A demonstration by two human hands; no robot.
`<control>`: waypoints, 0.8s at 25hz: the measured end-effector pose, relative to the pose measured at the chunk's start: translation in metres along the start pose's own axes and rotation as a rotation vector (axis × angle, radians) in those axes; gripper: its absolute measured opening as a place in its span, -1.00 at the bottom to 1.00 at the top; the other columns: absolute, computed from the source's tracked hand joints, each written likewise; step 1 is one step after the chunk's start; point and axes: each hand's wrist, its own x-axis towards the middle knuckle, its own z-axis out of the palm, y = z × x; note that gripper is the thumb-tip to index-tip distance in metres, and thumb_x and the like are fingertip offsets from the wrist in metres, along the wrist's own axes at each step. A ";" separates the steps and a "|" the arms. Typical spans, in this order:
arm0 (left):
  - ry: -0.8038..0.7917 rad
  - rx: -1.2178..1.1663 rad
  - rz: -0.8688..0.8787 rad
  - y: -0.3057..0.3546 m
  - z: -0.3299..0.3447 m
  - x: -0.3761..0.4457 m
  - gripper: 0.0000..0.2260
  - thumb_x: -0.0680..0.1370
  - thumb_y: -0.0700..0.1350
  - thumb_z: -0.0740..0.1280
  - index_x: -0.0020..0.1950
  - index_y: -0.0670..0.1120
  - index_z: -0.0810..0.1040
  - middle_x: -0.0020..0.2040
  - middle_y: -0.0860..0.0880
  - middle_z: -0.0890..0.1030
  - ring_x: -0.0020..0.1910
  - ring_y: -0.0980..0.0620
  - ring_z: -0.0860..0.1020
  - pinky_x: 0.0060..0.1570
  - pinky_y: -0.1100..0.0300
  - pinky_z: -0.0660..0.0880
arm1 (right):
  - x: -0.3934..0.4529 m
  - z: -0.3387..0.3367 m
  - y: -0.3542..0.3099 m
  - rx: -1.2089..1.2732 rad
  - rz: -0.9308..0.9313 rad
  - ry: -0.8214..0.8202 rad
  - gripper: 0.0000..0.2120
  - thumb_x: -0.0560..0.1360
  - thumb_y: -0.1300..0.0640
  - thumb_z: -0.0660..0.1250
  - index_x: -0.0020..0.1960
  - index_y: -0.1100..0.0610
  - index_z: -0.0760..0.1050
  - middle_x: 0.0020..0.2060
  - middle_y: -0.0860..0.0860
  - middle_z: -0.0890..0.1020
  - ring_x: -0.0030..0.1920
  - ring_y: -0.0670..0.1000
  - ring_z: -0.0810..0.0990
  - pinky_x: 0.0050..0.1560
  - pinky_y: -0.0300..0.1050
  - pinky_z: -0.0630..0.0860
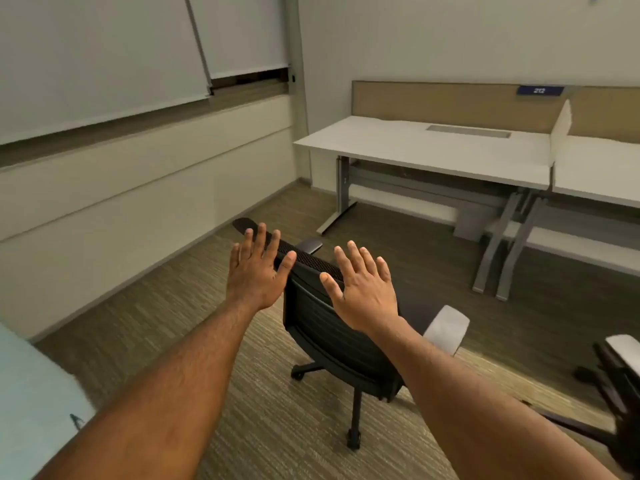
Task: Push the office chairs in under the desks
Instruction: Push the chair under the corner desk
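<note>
A black office chair with a mesh back and grey armrests stands on the carpet in the middle, its back toward me, well short of the white desk at the far right. My left hand is spread flat over the top left of the backrest. Over the backrest's upper right part my right hand is also spread flat, fingers apart. Neither hand grips anything; whether the palms touch the chair I cannot tell. A second black chair shows partly at the right edge.
A second white desk adjoins the first, split by a small white divider, with a tan panel behind. Grey desk legs stand between them. A wall with window blinds runs along the left. A pale surface sits bottom left.
</note>
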 end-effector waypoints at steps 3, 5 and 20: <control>-0.090 0.012 -0.067 -0.023 0.008 0.031 -0.16 0.39 0.49 -0.44 0.59 0.12 -0.19 0.61 0.05 -0.24 0.56 0.02 -0.30 0.49 -0.04 -0.33 | 0.006 0.007 -0.004 -0.103 0.107 0.037 -0.21 0.49 -0.45 -0.42 0.61 -0.07 -0.15 0.60 -0.01 -0.17 0.57 0.02 -0.27 0.51 0.11 -0.35; -0.161 0.018 -0.082 -0.035 0.017 0.054 -0.13 0.37 0.50 -0.44 0.60 0.11 -0.16 0.61 0.05 -0.22 0.57 0.01 -0.26 0.49 -0.07 -0.29 | 0.012 0.009 -0.003 -0.101 0.182 0.088 -0.17 0.48 -0.46 -0.43 0.61 -0.06 -0.10 0.61 0.00 -0.11 0.58 0.02 -0.22 0.52 0.10 -0.32; -0.167 0.088 0.028 -0.041 0.049 0.206 -0.06 0.40 0.56 -0.26 0.44 0.01 0.45 0.56 -0.02 0.27 0.57 -0.07 0.09 0.49 -0.14 -0.09 | 0.117 0.003 0.070 -0.134 0.139 0.207 -0.17 0.51 -0.49 -0.30 0.60 -0.04 0.08 0.60 0.01 0.11 0.59 0.02 0.00 0.54 0.00 -0.15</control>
